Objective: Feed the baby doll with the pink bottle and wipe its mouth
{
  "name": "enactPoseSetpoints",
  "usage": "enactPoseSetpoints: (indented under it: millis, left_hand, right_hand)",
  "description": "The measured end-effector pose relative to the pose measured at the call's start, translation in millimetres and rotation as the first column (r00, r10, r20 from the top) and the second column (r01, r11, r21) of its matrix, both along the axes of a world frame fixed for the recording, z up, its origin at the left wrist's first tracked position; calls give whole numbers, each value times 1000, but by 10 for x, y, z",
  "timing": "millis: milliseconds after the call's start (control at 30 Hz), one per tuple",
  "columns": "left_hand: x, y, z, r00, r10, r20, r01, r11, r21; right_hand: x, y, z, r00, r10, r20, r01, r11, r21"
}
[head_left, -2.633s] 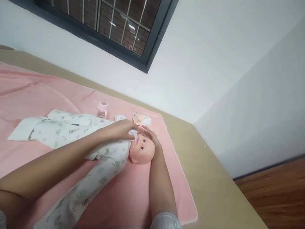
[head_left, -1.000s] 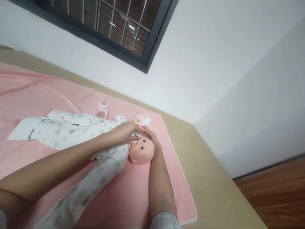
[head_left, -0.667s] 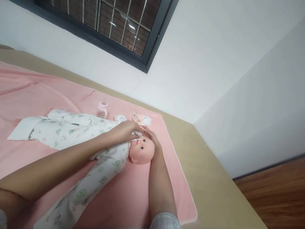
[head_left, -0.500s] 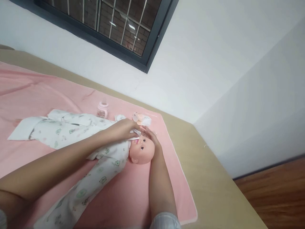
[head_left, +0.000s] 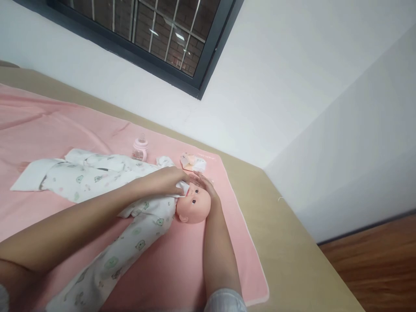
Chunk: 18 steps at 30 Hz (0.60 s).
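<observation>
Pinches a white cloth (head_left: 183, 188) in the left hand (head_left: 171, 179), with thumb and fingers drawn narrow on it and with a free corner at the mouth of the doll (head_left: 152, 210), pointing toward the nose. Curves the right hand (head_left: 207, 185) around the doll's crown and far cheek — with fingers extended, close together. Has the doll lying on its back beneath the left forearm, face up, with its long axis crosswise: head to the right, feet to the left, near sleeve slanting back toward the wearer. Shows a bottle (head_left: 140, 150) upright beyond the doll's middle, and a small orange-and-white item (head_left: 193, 163) beyond its head — too small to make out. Spreads a pink blanket (head_left: 182, 260) under the doll, over a tan table (head_left: 279, 247). Looks past the doll's far side to a dark-framed window (head_left: 198, 86).
</observation>
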<state>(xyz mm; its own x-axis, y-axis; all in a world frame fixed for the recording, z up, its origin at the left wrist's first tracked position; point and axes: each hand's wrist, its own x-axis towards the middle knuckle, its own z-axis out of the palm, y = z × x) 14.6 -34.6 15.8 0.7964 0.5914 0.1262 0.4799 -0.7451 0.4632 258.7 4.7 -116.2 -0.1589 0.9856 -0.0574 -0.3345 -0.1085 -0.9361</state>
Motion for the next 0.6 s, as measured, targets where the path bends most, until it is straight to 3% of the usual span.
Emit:
enactPoseSetpoints:
  millis: [600]
  left_hand:
    - [-3,63,7,997,76,10,-76,994,73]
  right_hand:
    - [-14,3,9,998,3,-61,-3,1000,-7]
